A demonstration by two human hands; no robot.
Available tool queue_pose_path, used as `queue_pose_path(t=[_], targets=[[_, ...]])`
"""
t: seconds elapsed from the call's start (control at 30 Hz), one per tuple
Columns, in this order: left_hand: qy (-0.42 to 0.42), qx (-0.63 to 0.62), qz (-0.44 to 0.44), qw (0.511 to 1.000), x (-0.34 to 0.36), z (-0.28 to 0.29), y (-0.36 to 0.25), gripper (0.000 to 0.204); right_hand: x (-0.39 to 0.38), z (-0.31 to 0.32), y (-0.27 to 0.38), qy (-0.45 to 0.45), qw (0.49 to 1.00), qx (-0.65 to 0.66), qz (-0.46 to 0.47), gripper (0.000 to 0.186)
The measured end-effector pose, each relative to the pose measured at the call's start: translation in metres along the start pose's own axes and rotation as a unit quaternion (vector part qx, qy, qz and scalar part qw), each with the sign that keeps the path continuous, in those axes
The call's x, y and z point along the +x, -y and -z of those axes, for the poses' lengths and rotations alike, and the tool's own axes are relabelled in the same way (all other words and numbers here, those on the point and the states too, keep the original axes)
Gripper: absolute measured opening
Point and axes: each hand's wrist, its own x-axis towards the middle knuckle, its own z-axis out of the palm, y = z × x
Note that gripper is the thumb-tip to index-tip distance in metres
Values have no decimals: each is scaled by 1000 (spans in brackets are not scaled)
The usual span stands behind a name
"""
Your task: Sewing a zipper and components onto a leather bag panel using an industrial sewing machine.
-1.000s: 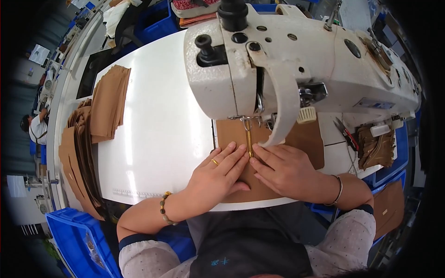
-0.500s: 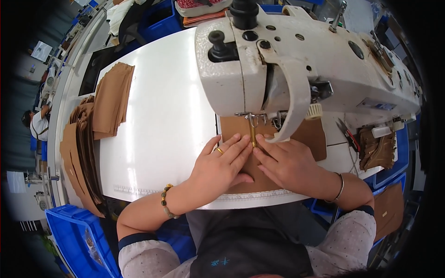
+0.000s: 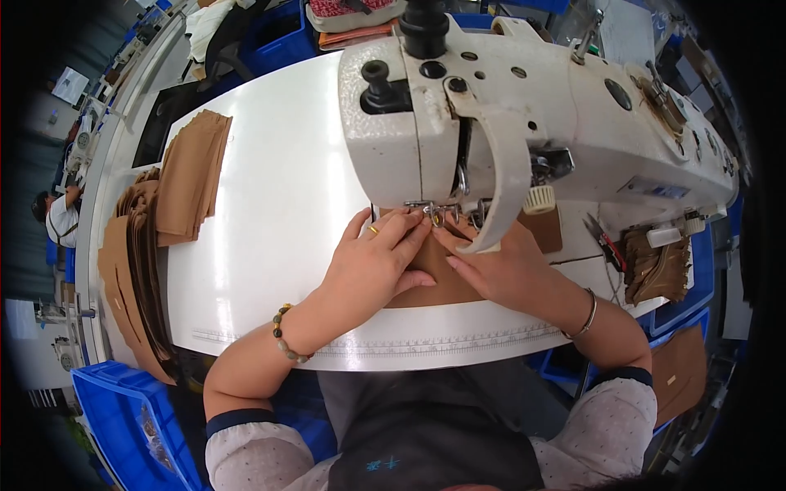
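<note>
A brown leather piece [image 3: 434, 278] lies flat on the white table [image 3: 270, 213] under the presser foot [image 3: 434, 214] of a white sewing machine [image 3: 508, 123]. My left hand [image 3: 372, 266] presses down on the piece's left side, fingertips right at the foot. My right hand [image 3: 499, 266] presses on its right side, partly hidden by the machine's guard. Both hands lie flat with fingers together on the piece, touching each other near the needle.
Stacks of brown cut pieces [image 3: 192, 176] lie at the table's left edge, more hang over the side [image 3: 131, 270]. A blue bin [image 3: 131, 425] stands lower left. Scissors [image 3: 604, 241] and brown scraps [image 3: 659, 266] sit at right. Another person [image 3: 57, 214] works far left.
Both hands have slid forward with the brown piece toward the needle, so more of the piece now lies under the machine head.
</note>
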Motion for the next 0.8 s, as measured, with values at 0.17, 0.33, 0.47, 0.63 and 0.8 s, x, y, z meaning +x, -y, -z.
queue_pose_path(t=[0.17,0.33,0.47,0.63,0.8], targets=[[4,20,-5,1000,-2,0,-2,70,-1,1,0,11,1000,2,3,33],[-2,38,-9,999,-2,-1,0,69,2,3,2,2,1000,-6,7,34],[-10,48,-14,999,-4,-1,1,66,3,5,1,14,1000,-3,1,32],[-32,82,-15,996,-10,-4,-8,62,1,10,-8,1,939,306,-157,25],[-28,69,-8,997,-13,-3,-9,62,1,15,-9,-22,937,305,-168,25]])
